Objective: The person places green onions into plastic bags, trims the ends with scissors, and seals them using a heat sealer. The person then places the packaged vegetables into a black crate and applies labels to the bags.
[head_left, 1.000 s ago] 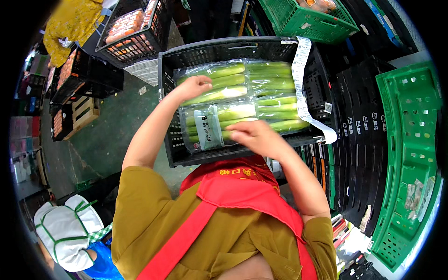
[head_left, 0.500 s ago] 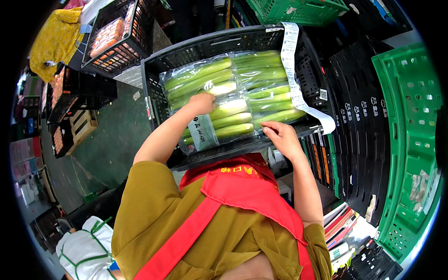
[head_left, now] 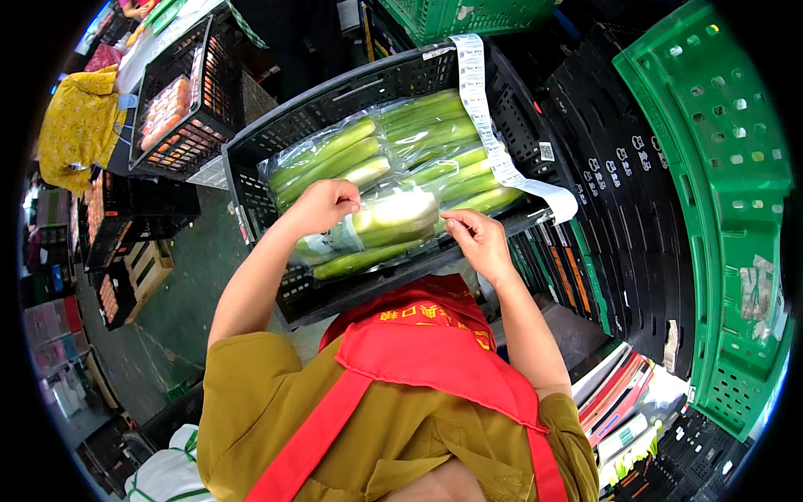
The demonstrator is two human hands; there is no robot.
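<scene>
Nearest to me, the red apron [head_left: 418, 360] runs out of my view at the bottom. Beyond it I have two bare hands over one clear bag of green stalks [head_left: 393, 222], in the front-left part of one black crate [head_left: 301, 311]. The right hand [head_left: 475, 237] is narrow, thumb and forefinger together at the bag's right edge; whether they pinch film I can't tell. The left hand [head_left: 329, 207] is curled over the bag's left part, hiding some of its blurred label [head_left: 330, 241]; I can't make out its grip either. I count about four bags on top, but the film overlaps and anything underneath is hidden. One white paper strip [head_left: 487, 125] crosses the crate's right side. Farther off, I count two green crates, one at right [head_left: 711, 217], one cut off at the top [head_left: 460, 17], and one yellow patterned cloth [head_left: 79, 130].
</scene>
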